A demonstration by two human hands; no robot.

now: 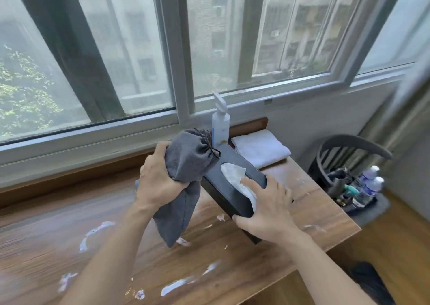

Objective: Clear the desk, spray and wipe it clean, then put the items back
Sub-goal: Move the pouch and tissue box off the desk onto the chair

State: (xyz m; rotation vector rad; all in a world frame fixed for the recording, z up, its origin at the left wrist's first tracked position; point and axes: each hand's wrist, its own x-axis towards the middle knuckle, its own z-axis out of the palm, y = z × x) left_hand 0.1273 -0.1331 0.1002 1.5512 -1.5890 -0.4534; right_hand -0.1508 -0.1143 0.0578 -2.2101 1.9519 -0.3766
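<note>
My left hand grips a grey drawstring pouch and holds it up above the wooden desk. My right hand holds the near end of a black tissue box, thumb under its end and fingers over the top beside the white tissue. The box is tilted up off the desk. Behind it a white spray bottle stands by the window sill. A folded white cloth lies at the desk's far right corner. White smears and scraps dot the desk top.
A dark chair to the right of the desk carries water bottles and small items on its seat. The window runs along the back. The desk's right edge drops to a wooden floor.
</note>
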